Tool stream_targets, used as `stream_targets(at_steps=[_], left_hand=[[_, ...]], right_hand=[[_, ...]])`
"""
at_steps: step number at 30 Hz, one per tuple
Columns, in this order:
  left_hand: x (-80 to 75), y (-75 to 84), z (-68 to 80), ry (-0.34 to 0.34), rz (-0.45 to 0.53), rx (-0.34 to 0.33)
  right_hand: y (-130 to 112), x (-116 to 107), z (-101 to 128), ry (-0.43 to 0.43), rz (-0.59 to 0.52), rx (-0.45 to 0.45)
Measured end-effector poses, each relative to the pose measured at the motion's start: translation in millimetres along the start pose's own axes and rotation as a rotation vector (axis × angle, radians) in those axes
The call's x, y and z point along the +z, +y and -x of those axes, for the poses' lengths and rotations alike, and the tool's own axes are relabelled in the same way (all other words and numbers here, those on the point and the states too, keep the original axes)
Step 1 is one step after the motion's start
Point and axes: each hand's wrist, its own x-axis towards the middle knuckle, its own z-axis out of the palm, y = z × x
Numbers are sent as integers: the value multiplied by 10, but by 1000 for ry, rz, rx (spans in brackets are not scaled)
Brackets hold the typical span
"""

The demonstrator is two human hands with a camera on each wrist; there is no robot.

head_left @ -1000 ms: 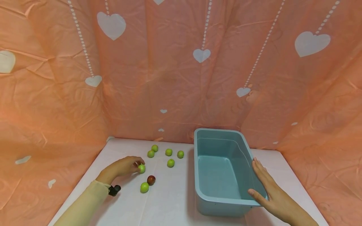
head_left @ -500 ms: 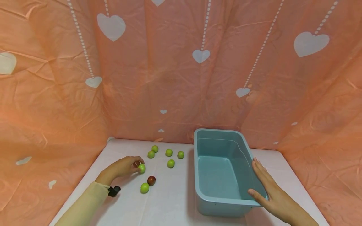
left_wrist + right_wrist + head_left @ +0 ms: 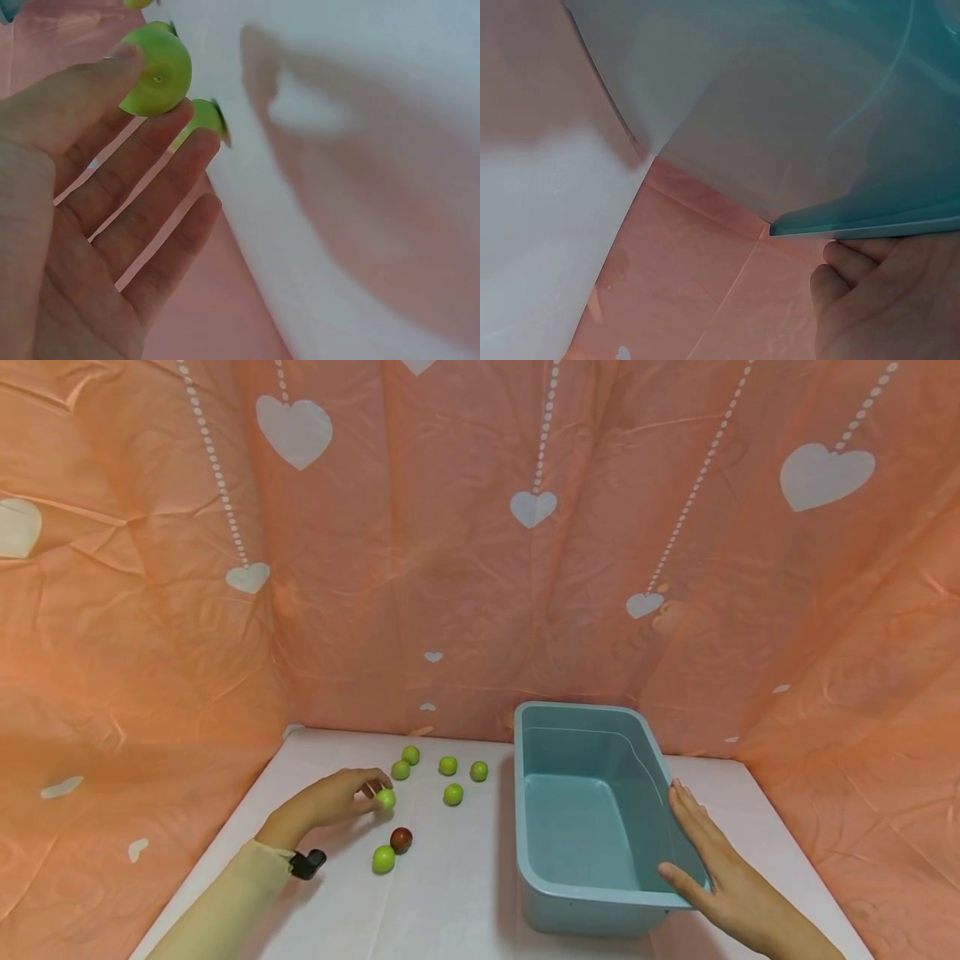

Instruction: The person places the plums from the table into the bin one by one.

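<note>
In the head view my left hand (image 3: 337, 799) pinches a small round green fruit (image 3: 386, 799) between thumb and fingertips. The left wrist view shows the same green fruit (image 3: 159, 75) at the thumb and index finger, with the other fingers spread loosely. Near this hand, a reddish-brown fruit (image 3: 401, 840) lies beside another green one (image 3: 383, 859). My right hand (image 3: 723, 868) holds the right side of a blue-grey plastic tub (image 3: 527, 827), its thumb over the rim and its fingers along the outside. In the right wrist view the fingers (image 3: 847, 274) lie under the tub's rim.
Several more green fruits, including one at the front (image 3: 453, 794) and one near the tub (image 3: 478, 770), lie on the white tabletop (image 3: 442, 893). No fruit shows in the tub. Orange sheeting (image 3: 450, 568) with white hearts stands behind and at both sides.
My left hand has shifted slightly forward and to the right, and the green fruit in its fingers has moved with it. The right hand and tub stay put.
</note>
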Motion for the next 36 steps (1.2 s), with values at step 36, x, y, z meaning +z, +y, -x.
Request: stream_targets(at_steps=[36], left_hand=[[-83,517,-296,63,-7,146]], right_hand=[[-11,7,-3,15,14,-19]])
